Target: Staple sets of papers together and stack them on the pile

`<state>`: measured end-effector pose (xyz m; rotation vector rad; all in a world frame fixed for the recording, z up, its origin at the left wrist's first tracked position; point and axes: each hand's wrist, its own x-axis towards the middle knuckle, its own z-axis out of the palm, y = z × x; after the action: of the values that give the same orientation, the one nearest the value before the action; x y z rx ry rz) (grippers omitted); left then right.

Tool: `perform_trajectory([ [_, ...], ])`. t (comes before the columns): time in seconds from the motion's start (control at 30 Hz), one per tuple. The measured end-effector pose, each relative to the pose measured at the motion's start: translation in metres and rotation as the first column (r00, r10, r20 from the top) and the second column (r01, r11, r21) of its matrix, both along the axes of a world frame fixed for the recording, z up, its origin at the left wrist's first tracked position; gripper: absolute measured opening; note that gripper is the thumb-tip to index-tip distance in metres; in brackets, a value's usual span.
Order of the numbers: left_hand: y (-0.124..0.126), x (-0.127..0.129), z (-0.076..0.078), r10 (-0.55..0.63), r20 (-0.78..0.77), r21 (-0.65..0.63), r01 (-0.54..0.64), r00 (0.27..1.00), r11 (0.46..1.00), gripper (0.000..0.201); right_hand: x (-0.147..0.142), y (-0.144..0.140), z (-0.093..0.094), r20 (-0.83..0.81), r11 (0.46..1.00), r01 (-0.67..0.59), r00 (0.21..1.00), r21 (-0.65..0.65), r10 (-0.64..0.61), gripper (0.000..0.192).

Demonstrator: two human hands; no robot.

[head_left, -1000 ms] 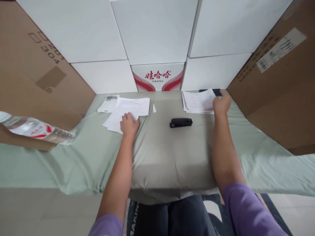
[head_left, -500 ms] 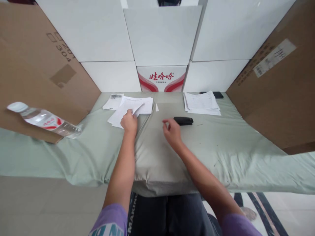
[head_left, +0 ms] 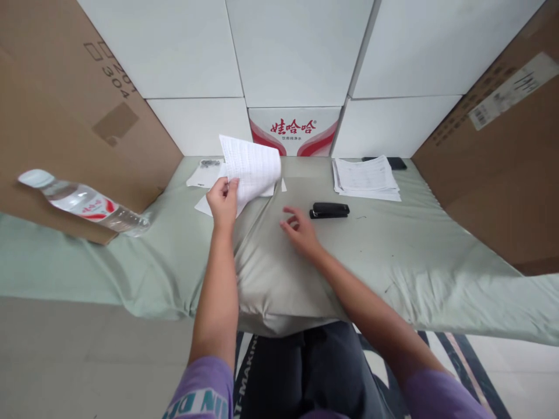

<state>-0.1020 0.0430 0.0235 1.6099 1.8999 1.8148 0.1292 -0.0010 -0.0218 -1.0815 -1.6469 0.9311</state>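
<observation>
Between the thumb and fingers of my left hand (head_left: 222,201) is a sheet of paper (head_left: 251,166), lifted and curling over to the right, with rows of fine print on it. Under it other papers (head_left: 203,206) lie on the green cloth; whether the lifted part is one sheet or more, I cannot tell. My right hand (head_left: 300,230) hovers with fingers apart and nothing in them, just left of a black stapler (head_left: 329,210). A small white paper scrap (head_left: 283,185) lies between the papers and the stapler.
A stack of printed papers (head_left: 365,177) lies at the back right, partly over a black phone (head_left: 397,163). A water bottle (head_left: 94,203) leans at the left by a cardboard panel (head_left: 52,116). White boxes (head_left: 301,52) wall off the back; another cardboard panel (head_left: 502,174) stands right.
My left hand has raised the paper off the pile and it now bends upright. My right hand has opened its fingers a little, slightly left of the stapler. The view has shifted slightly.
</observation>
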Motion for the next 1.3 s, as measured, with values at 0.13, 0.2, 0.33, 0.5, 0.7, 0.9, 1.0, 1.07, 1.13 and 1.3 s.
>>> perform_trajectory([
  [0.13,0.005,0.015,-0.009,-0.336,0.234,-0.115,0.369,0.912,0.922,0.033,0.014,0.015,0.010,-0.349,0.979,-0.126,0.935,-0.158,0.064,0.052],
  [0.2,0.007,0.022,-0.014,-0.408,0.257,-0.252,0.468,0.876,0.847,0.038,0.019,0.020,0.011,-0.482,0.958,-0.162,0.876,-0.236,0.030,0.046],
  [0.33,0.007,0.022,-0.020,-0.253,-0.065,-0.454,0.197,0.965,0.869,0.042,0.024,0.026,0.008,-0.559,0.916,-0.046,0.804,-0.398,-0.203,0.039],
  [0.5,0.010,0.008,-0.030,-0.102,-0.498,-0.519,-0.201,0.861,0.831,0.062,0.025,0.026,0.014,-0.616,0.911,-0.004,0.737,-0.413,-0.277,0.033],
  [0.7,0.015,0.006,-0.033,-0.114,-0.530,-0.599,-0.276,0.840,0.751,0.035,0.026,0.024,0.021,-0.637,0.925,-0.010,0.727,-0.381,-0.255,0.035],
  [0.9,0.012,0.004,-0.024,0.037,-0.477,-0.552,-0.332,0.878,0.764,0.039,0.030,0.027,0.017,-0.636,0.934,0.018,0.728,-0.356,-0.257,0.034],
  [1.0,0.008,0.004,-0.019,0.103,-0.454,-0.519,-0.357,0.885,0.777,0.041,0.032,0.027,0.018,-0.639,0.933,0.033,0.720,-0.357,-0.270,0.034],
  [1.07,0.006,0.004,-0.015,0.140,-0.442,-0.504,-0.375,0.886,0.778,0.042,0.032,0.026,0.020,-0.634,0.932,0.037,0.723,-0.361,-0.274,0.033],
  [1.13,0.005,0.003,-0.013,0.160,-0.425,-0.484,-0.373,0.891,0.792,0.043,0.033,0.025,0.023,-0.625,0.930,0.042,0.729,-0.366,-0.279,0.033],
  [1.3,0.001,0.004,-0.007,0.167,-0.366,-0.333,-0.296,0.916,0.895,0.041,0.042,0.021,0.038,-0.690,0.950,-0.044,0.698,-0.309,-0.191,0.036],
])
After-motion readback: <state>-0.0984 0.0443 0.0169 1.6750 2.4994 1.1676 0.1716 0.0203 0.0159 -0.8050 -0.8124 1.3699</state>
